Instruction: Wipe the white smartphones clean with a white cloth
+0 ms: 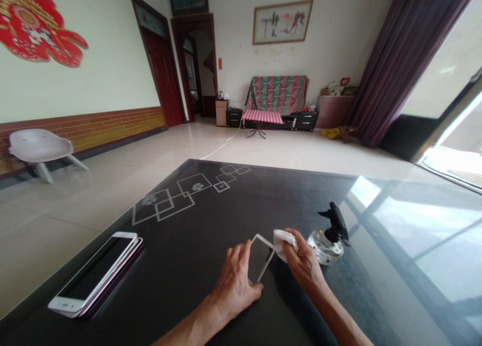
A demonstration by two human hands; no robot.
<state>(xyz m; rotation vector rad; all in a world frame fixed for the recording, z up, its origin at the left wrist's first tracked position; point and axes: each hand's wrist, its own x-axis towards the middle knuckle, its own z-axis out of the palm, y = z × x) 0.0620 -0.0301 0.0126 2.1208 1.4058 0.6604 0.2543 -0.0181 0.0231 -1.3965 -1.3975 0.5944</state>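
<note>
My left hand (236, 274) grips a white-framed smartphone (259, 259) by its left edge and lower end, just above the dark table. Its dark screen faces up toward me. In my right hand (304, 260) is a bunched white tissue (283, 241), pinched between the fingers close to the phone's upper right corner. Right behind that hand stands a clear spray bottle (326, 246) with a black trigger head. A stack of smartphones (97, 270), the top one white with a dark screen, lies at the left of the table.
The black glossy table (211, 220) has a pale square-and-flower pattern near its left edge and window reflections on the right. Beyond it are a white chair (41, 147), a small striped folding table (262, 116) and a cloth-covered object (277, 95) against the wall.
</note>
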